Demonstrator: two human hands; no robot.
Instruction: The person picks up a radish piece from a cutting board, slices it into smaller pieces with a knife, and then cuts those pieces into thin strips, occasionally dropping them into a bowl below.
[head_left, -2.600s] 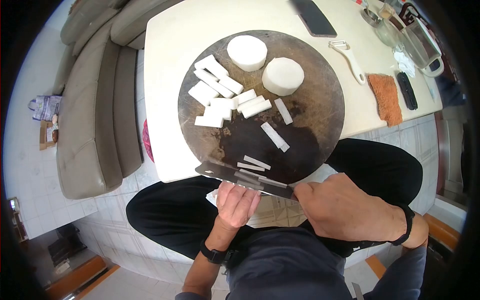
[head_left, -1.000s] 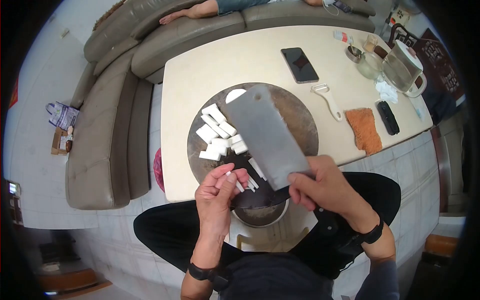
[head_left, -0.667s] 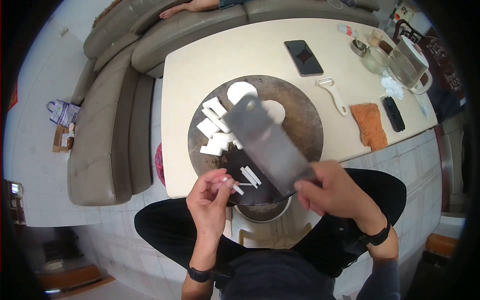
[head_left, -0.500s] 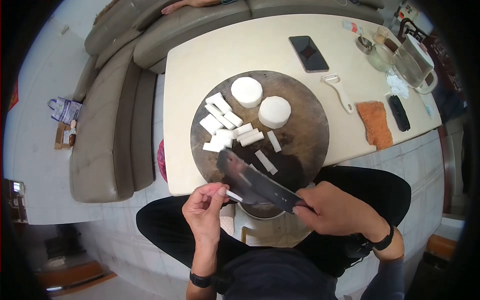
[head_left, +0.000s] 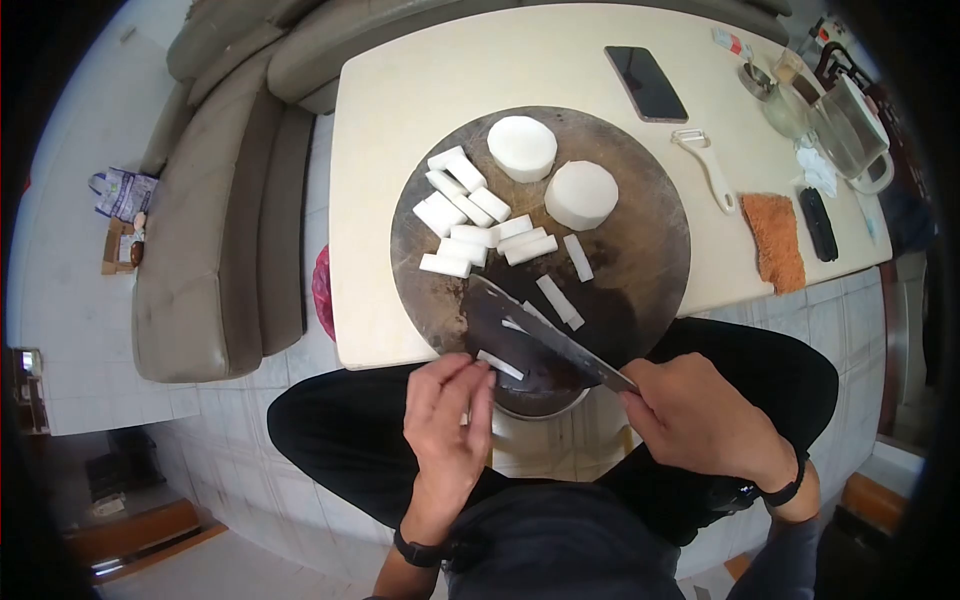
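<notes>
My right hand (head_left: 710, 415) is wrapped round the handle of a dark cleaver (head_left: 545, 338), its blade slanting up to the left above the round wooden chopping board (head_left: 640, 210). At the board's near edge, the closed fingertips of my left hand (head_left: 448, 430) pinch the end of a thin white radish strip (head_left: 502, 366). Other loose strips (head_left: 559, 302) lie by the blade, one partly hidden behind it. Towards the board's left side is a cluster of cut white radish blocks (head_left: 480, 208). Two thick round radish pieces (head_left: 582, 195) sit at the back.
The board stands on a cream table (head_left: 375, 200). To its right lie a peeler (head_left: 708, 170), a phone (head_left: 646, 84), an orange cloth (head_left: 771, 242) and a black case (head_left: 818, 224). A clear jug (head_left: 850, 135) stands at the far right. A metal pot rim (head_left: 545, 414) shows below the board.
My left hand has brought the strip from in front of the blade down towards the board's near edge. The cleaver has turned more edge-on. The whole view has shifted slightly.
</notes>
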